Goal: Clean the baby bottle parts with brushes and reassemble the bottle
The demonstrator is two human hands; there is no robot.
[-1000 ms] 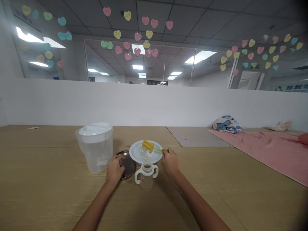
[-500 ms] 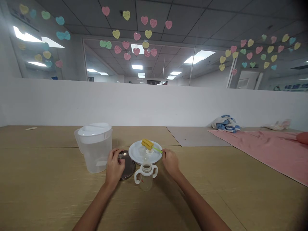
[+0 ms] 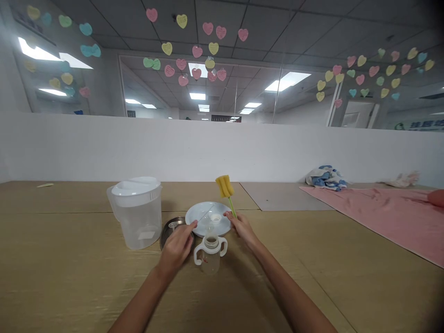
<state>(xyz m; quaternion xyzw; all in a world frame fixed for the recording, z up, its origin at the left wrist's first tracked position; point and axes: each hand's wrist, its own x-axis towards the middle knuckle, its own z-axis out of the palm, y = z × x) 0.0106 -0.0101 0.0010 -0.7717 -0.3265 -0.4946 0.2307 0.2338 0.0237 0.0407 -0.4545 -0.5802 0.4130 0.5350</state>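
Observation:
My right hand (image 3: 241, 227) is closed around the green handle of a sponge bottle brush (image 3: 225, 186); its yellow head points up above the back right of the white plate (image 3: 192, 223). My left hand (image 3: 178, 245) pinches a thin pale stick (image 3: 205, 213), slanting up and right over the plate; its exact kind is unclear. Below that hand sits a round metal tray (image 3: 164, 238), partly covered, with a small clear piece (image 3: 172, 225) on it. A clear baby bottle (image 3: 210, 262) with two white handles stands upright and uncapped between my forearms. A white ring (image 3: 215, 218) lies on the plate.
A translucent lidded pitcher (image 3: 137, 217) stands left of the tray. Farther right are a pink cloth (image 3: 374, 217), a crumpled blue-and-white cloth (image 3: 326, 178) and a grey mat (image 3: 280, 196). A white wall (image 3: 222, 148) closes off the table's back.
My right hand has lifted the bottle brush off the plate and tilted it upright. My left hand has moved right from the tray's far left, swinging the thin stick over the plate.

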